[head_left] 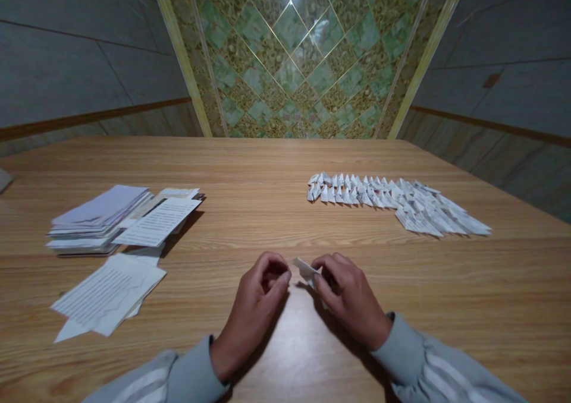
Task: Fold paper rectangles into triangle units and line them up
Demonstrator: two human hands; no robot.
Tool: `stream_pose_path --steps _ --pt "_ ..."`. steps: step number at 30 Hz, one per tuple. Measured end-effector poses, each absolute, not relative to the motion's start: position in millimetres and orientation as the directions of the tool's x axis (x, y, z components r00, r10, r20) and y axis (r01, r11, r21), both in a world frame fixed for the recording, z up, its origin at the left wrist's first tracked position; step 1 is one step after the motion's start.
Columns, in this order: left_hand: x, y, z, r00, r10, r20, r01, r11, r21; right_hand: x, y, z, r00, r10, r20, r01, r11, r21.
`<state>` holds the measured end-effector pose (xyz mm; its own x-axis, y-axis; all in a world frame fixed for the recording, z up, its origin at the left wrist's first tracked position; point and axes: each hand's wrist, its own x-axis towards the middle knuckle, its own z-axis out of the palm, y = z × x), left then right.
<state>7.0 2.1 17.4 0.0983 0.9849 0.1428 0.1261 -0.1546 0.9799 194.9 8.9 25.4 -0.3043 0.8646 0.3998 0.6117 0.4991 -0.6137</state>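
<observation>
Between the thumb and fingers of my right hand is a small piece of folded paper, its pointed end toward the left. My left hand faces it a short way off, fingers curled and thumb tip against the index finger, with nothing showing in the pinch. Both hands are low over the wooden table, near the middle. Part of the folded paper is hidden behind my right fingers.
Rows of small folded paper pieces stand at the right, with longer folded strips beside them. At the left are a thick paper stack, a tilted printed sheet and loose printed sheets. A tiled wall rises behind.
</observation>
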Motion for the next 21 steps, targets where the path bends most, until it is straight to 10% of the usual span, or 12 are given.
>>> stream_pose_path --steps 21 --pt "16.7 -0.7 11.2 0.261 0.963 -0.062 -0.235 0.126 0.964 188.0 0.9 26.1 -0.457 0.857 0.239 0.358 0.423 -0.832"
